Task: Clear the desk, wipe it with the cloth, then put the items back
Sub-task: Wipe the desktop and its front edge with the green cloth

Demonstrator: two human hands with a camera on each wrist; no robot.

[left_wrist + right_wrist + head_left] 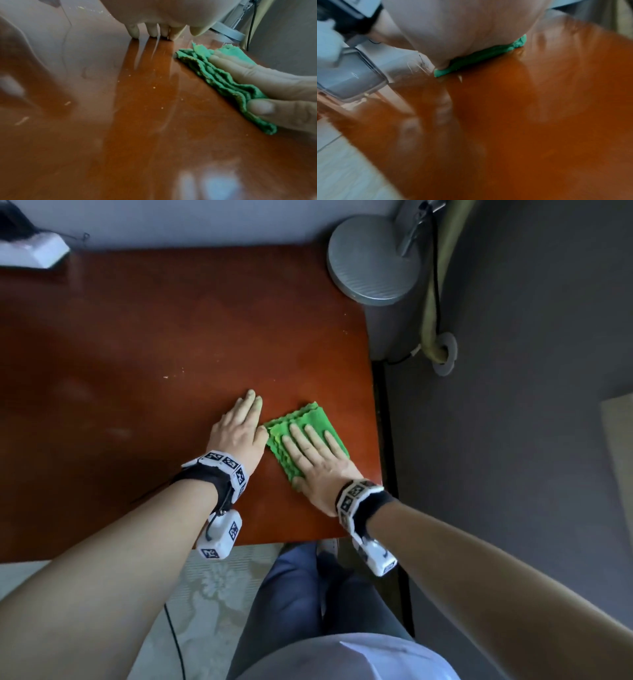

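Both hands are down flat on the worktop (144, 344), fingers straight. Right hand (317, 460) is spread over the folded green cloth (320, 422), palm and fingers pressing it onto the wood, thumb lying along the cloth's wavy left edge. Left hand (239, 429) rests just beside the cloth's left edge, palm down on bare wood, fingers together and holding nothing. That cloth sits in the worktop's near right part, close to its right edge. Big reddish-brown worktop, glossy, with pale crumbs (166, 377) scattered to the left of the cloth and beyond it. At the far right corner stands a round grey lamp base (370, 261), well apart from the cloth. Far left corner shows a white object (34, 249), only partly in view.
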